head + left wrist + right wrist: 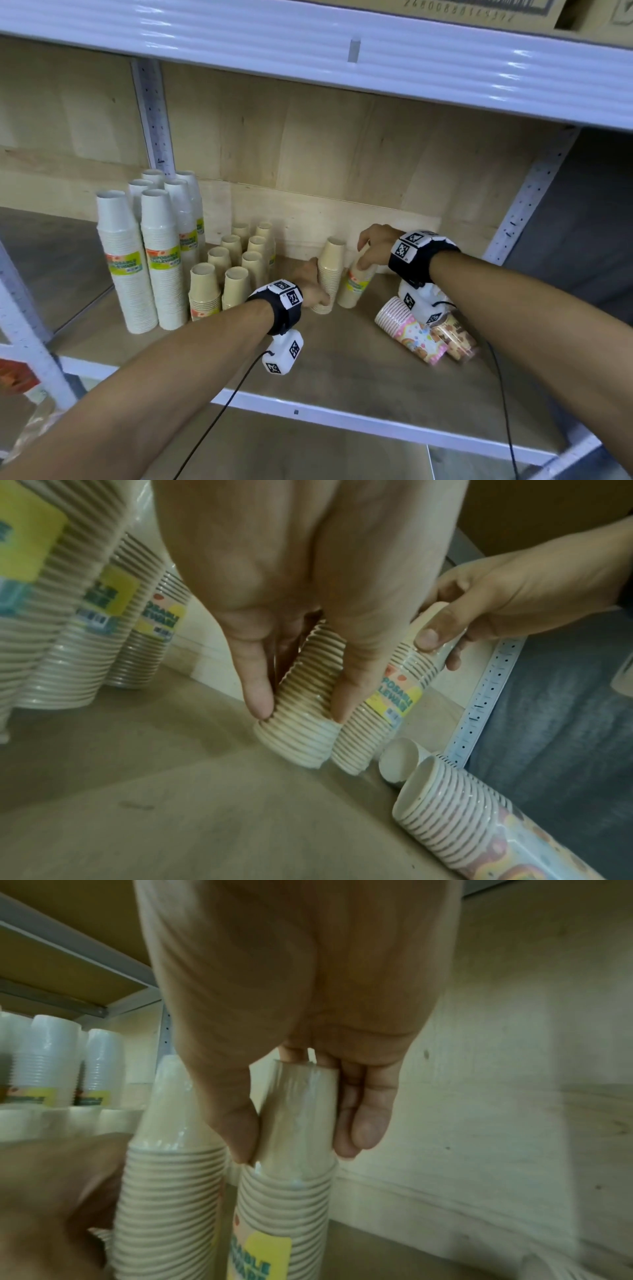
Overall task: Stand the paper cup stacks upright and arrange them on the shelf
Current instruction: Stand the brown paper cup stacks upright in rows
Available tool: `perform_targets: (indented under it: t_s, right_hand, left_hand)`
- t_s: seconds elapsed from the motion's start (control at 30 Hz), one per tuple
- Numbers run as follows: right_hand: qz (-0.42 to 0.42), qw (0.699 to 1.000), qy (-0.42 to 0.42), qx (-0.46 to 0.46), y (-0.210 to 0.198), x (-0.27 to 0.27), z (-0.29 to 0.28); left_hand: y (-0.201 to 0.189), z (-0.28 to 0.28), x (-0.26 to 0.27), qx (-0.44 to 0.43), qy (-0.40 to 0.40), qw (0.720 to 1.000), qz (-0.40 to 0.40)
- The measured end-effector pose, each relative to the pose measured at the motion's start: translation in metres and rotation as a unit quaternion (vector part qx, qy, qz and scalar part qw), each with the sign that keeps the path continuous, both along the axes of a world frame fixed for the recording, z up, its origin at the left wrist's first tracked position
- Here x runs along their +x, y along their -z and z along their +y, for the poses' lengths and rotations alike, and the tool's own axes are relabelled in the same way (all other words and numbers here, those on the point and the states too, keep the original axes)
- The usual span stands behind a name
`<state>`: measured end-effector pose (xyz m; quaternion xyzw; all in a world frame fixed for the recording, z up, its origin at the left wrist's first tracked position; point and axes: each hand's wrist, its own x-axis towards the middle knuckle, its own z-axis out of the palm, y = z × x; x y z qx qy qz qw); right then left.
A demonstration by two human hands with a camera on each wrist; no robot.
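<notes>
Two tan cup stacks stand side by side mid-shelf. My left hand (313,289) grips the left tan stack (329,274) low down, thumb and fingers (260,688) round its ribbed rims (304,696). My right hand (373,248) pinches the top of the right tan stack (356,284), which leans right and bears a yellow-green label (397,696); thumb and fingers (363,1123) clamp its wrapped top cup (298,1115). Two patterned stacks, a pink one (411,330) and a brown one (454,337), lie on their sides at the right.
Tall white cup stacks (144,260) stand at the left, with several short tan stacks (236,270) upright beside them. The wooden shelf board (342,363) has a white front rail (342,416). Perforated posts (527,195) flank the bay, and another shelf hangs overhead.
</notes>
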<state>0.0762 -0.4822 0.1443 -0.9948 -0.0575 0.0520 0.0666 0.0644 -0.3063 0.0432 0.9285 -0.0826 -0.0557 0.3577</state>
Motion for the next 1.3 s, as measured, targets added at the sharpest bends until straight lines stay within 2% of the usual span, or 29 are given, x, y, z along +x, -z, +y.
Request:
perform_targets:
  t_s: [0.3,0.67,0.8,1.03,1.3]
  right_hand:
    - [0.041,0.999,0.003,0.004,0.021,-0.015,0.022]
    - [0.031,0.999,0.009,0.021,0.023,-0.021,0.021]
    - [0.013,1.000,0.022,0.008,0.014,-0.023,0.026]
    - [-0.020,1.000,0.023,-0.003,0.005,-0.022,0.026]
    - [0.001,0.999,0.018,-0.037,0.009,-0.013,0.036]
  left_hand:
    - [0.024,-0.004,0.002,-0.011,-0.025,0.999,0.045]
    - [0.037,-0.006,0.004,-0.022,-0.013,0.998,0.061]
    - [0.017,-0.004,0.005,-0.031,0.007,0.999,0.038]
    - [-0.041,-0.003,0.010,-0.017,0.035,0.999,-0.018]
    - [-0.062,-0.006,0.010,0.084,0.103,0.990,-0.050]
